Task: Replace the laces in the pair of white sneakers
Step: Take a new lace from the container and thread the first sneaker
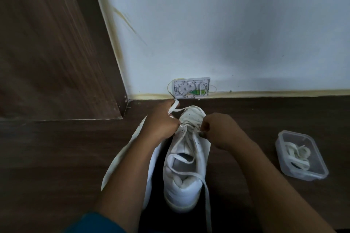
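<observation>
On the far left a dark brown wood-grain panel (pixel 47 43) meets the dark wooden floor (pixel 56 157), which carries everything in use. Next comes a second white sneaker (pixel 121 159), tipped on its side and largely hidden under the left forearm, apparently set aside so that one shoe can be worked at a time. The left hand (pixel 161 122) is curled tight around one end of a flat white lace (pixel 207 202), drawing it off to the left near the toe, probably to keep that run taut. Behind it, low on the white wall, sits an open white plastic cable box (pixel 191 88), no part of the job. In the middle stands the upright white leather sneaker (pixel 181 191), toe towards the wall and heel towards the person, so the eyelet rows face up within easy reach. The lace crosses its lower eyelets, loops slackly over the open mouth and trails down past the heel. The right hand (pixel 221 128) pinches the lace at the right eyelet row with thumb and fingertips, seemingly steadying it there. Whether the lace is going in or coming out I cannot tell. Well apart on the right, a clear rectangular plastic container (pixel 303 176) holds coiled off-white laces (pixel 299 154), kept together and close by.
</observation>
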The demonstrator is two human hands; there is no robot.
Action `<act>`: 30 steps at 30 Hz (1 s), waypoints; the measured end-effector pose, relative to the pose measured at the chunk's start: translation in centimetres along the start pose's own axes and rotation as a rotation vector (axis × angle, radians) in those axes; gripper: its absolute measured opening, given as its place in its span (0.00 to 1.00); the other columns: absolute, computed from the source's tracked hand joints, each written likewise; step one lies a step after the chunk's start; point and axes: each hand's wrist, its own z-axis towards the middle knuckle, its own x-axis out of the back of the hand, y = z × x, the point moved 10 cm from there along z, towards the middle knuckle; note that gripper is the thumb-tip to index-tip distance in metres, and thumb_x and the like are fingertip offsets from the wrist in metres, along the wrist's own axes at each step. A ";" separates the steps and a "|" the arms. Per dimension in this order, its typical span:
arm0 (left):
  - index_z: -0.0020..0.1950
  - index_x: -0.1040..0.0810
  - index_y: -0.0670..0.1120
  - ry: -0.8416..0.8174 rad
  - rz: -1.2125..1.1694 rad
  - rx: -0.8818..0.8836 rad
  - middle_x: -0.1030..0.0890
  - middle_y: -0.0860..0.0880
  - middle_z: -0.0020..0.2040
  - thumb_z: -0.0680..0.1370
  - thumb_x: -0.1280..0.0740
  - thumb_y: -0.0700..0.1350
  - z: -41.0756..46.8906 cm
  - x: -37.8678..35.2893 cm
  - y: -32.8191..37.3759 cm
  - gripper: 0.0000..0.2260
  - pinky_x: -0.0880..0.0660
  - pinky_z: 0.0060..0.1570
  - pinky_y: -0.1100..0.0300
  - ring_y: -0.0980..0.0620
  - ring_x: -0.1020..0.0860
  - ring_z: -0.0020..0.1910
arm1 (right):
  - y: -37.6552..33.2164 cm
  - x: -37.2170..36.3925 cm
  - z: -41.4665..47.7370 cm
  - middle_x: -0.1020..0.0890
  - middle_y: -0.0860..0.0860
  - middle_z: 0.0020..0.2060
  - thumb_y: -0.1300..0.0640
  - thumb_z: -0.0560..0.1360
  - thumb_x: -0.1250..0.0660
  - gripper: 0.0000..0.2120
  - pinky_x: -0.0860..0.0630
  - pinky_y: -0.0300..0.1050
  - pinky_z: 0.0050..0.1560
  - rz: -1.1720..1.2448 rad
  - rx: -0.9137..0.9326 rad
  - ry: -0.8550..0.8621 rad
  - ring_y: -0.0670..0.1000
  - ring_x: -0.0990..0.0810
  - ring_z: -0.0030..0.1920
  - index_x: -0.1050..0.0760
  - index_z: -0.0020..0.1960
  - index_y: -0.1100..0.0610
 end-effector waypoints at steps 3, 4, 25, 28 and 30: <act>0.51 0.25 0.55 0.000 -0.040 0.046 0.19 0.42 0.41 0.58 0.37 0.38 -0.1 0.1 -0.4 0.24 0.23 0.43 0.47 0.42 0.21 0.42 | 0.1 0.1 0.0 0.19 0.53 0.52 0.58 0.76 0.36 0.08 0.28 0.43 0.50 0.013 -0.007 0.014 0.53 0.22 0.54 0.21 0.53 0.57; 0.49 0.25 0.56 -0.002 -0.036 0.041 0.19 0.42 0.41 0.59 0.37 0.37 -0.1 0.1 -0.4 0.22 0.24 0.42 0.47 0.42 0.21 0.42 | 0.1 0.2 0.1 0.20 0.53 0.52 0.59 0.77 0.38 0.08 0.29 0.43 0.49 0.028 -0.014 0.021 0.54 0.23 0.54 0.22 0.52 0.57; 0.60 0.24 0.47 0.013 0.015 -0.051 0.21 0.48 0.45 0.68 0.36 0.28 0.1 0.2 0.1 0.24 0.26 0.45 0.58 0.51 0.23 0.41 | 1.7 0.1 0.3 0.17 0.61 0.41 0.56 0.79 0.40 0.16 0.23 0.49 0.46 0.479 -0.136 -0.013 0.58 0.19 0.41 0.22 0.39 0.65; 0.58 0.23 0.48 0.014 0.018 -0.062 0.20 0.47 0.47 0.67 0.35 0.29 0.1 0.2 0.2 0.23 0.25 0.49 0.55 0.50 0.22 0.44 | 1.6 1.0 0.2 0.18 0.60 0.40 0.53 0.79 0.40 0.18 0.28 0.45 0.40 0.393 -0.114 0.048 0.56 0.22 0.39 0.21 0.43 0.67; 0.58 0.23 0.49 0.018 0.024 -0.070 0.21 0.47 0.48 0.67 0.34 0.29 0.2 0.3 0.2 0.23 0.25 0.51 0.54 0.48 0.22 0.47 | 1.8 1.8 0.0 0.20 0.54 0.40 0.52 0.78 0.38 0.12 0.31 0.42 0.38 0.306 -0.113 0.131 0.52 0.23 0.42 0.22 0.46 0.60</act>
